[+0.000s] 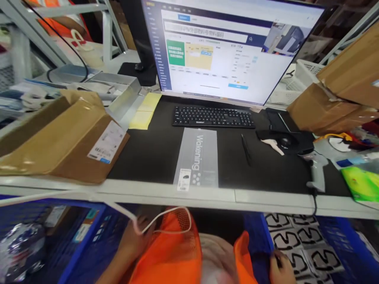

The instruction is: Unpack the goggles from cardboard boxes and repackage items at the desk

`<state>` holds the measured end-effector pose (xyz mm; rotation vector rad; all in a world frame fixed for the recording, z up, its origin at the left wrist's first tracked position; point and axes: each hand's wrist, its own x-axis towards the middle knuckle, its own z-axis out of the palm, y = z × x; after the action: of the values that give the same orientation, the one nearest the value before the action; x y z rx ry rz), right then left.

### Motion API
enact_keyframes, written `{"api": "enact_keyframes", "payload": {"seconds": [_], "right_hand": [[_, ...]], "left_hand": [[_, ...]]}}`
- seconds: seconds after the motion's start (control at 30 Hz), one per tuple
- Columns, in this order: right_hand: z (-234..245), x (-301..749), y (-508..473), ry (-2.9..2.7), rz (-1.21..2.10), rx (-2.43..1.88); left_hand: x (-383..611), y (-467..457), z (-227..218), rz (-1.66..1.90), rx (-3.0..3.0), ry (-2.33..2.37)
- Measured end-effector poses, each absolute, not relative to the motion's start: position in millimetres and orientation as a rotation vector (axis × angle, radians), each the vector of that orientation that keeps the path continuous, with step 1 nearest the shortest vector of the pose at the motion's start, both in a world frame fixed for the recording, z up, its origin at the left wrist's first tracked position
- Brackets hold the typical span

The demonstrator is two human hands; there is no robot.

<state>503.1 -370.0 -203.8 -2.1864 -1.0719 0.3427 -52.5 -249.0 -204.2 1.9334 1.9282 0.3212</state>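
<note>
My left hand is low in front of me, below the table edge and beside my orange vest. A white cord crosses it and loops over the vest; the fingers are shadowed and blurred, so whether they hold it is unclear. At the lower right, my right hand has its fingers curled at the near-side rim of a blue crate. Inside that crate lie several flat packets with black curved shapes. On the table above, a translucent bag printed "Wakening" lies flat, with a small white label.
An opened cardboard box stands at left, near yellow paper. A monitor, keyboard, pen, mouse and scanner are on the table. Another blue crate sits lower left. Cardboard boxes are stacked right.
</note>
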Motion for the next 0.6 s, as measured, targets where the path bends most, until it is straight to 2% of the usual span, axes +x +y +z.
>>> {"api": "enact_keyframes", "payload": {"seconds": [0.03,0.17,0.3,0.47,0.53,0.6], "right_hand": [[-207.4,501.0,-375.1,-1.043,0.285,-2.222],[-217.8,496.0,-385.3,-1.102,0.389,-2.218],[-223.9,497.0,-384.7,-1.197,0.404,-2.139],[-223.8,491.2,-375.4,-1.319,0.366,-2.048],[-223.8,491.1,-367.4,-1.327,0.376,-2.034],[-221.3,493.1,-355.7,-1.309,0.401,-2.007]], "left_hand": [[-51.5,-249.0,-203.4,0.295,1.943,1.916],[-52.6,-253.3,-203.3,0.345,1.901,1.868],[-61.0,-269.7,-188.0,0.800,1.941,1.788],[-54.6,-248.6,-101.4,1.503,2.085,1.574],[-40.7,-209.5,-60.3,1.543,2.098,1.564],[-21.7,-156.2,-27.7,1.417,2.106,1.526]]}}
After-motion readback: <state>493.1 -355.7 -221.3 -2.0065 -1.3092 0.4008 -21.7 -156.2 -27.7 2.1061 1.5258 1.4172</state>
